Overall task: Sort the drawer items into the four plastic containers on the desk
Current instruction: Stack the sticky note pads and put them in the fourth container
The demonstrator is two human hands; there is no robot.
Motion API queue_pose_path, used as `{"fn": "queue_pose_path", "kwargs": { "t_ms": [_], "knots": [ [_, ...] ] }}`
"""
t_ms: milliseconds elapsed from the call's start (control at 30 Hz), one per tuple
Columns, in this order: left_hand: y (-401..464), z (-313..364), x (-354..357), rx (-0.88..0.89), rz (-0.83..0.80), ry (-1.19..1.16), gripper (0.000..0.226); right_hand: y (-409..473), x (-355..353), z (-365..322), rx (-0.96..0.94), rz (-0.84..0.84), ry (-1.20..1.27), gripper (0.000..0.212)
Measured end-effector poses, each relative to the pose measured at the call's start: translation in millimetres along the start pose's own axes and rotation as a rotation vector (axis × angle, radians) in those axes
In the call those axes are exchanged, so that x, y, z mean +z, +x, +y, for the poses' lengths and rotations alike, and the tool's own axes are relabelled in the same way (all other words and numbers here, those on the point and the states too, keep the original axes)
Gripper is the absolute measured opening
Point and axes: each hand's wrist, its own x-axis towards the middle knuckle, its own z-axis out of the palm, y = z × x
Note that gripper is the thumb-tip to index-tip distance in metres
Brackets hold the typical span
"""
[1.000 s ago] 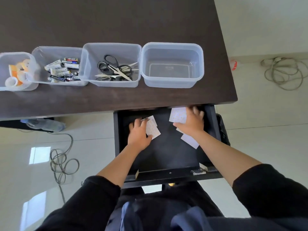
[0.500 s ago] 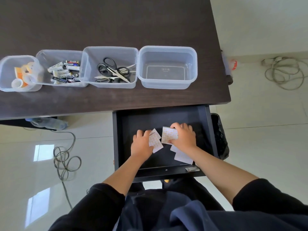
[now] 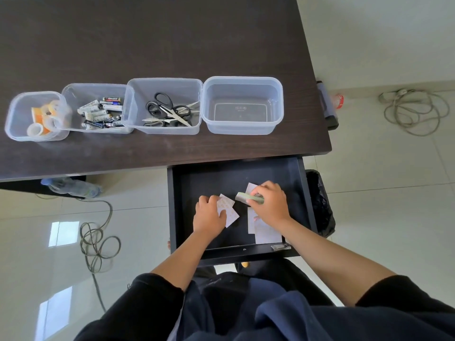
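The black drawer (image 3: 301, 200) is pulled out under the dark desk (image 3: 147, 45). Inside it, my left hand (image 3: 208, 215) lies on a couple of small white paper slips (image 3: 229, 210). My right hand (image 3: 269, 203) grips a thin stack of slips (image 3: 246, 197) tilted on edge, and more slips (image 3: 267, 232) lie flat beneath the wrist. On the desk stand four clear containers in a row: tape rolls (image 3: 40, 116), batteries (image 3: 101, 114), scissors (image 3: 170, 109), and an empty one (image 3: 242, 82) at the right.
A black bin bag (image 3: 320, 205) hangs right of the drawer. Cables (image 3: 98, 237) coil on the tiled floor at left, another cable (image 3: 416, 112) at far right. A plastic bottle (image 3: 71, 187) lies under the desk. A metal latch (image 3: 280, 247) sits on the drawer front.
Both hands have drawn back from the drawer's rear toward its middle. My right hand has gathered slips into a stack held on edge.
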Motion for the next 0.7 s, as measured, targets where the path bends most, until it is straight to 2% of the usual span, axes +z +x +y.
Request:
{"fn": "queue_pose_path", "kwargs": {
  "t_ms": [100, 233, 433, 533, 700],
  "knots": [
    [1.8, 11.2, -5.3, -0.005, 0.003, -0.177, 0.034, -6.2, -0.3, -3.6, -0.059, 0.093, -0.008, 0.013],
    [5.2, 22.2, -10.9, -0.03, 0.014, -0.293, 0.028, -14.1, 0.7, -8.4, -0.106, 0.126, 0.008, 0.014],
    [1.3, 35.5, -17.6, -0.09, -0.113, -0.568, 0.022, -29.9, 5.0, -7.6, -0.194, 0.142, -0.033, 0.023],
    [-3.6, 36.4, -20.3, -0.119, -0.159, -0.703, 0.03, -36.0, 9.3, -2.2, -0.212, 0.138, -0.03, 0.026],
    [-7.9, 34.7, -18.3, -0.09, -0.091, -0.658, 0.024, -38.2, 14.7, 7.2, -0.216, 0.043, -0.028, 0.025]
  ]
}}
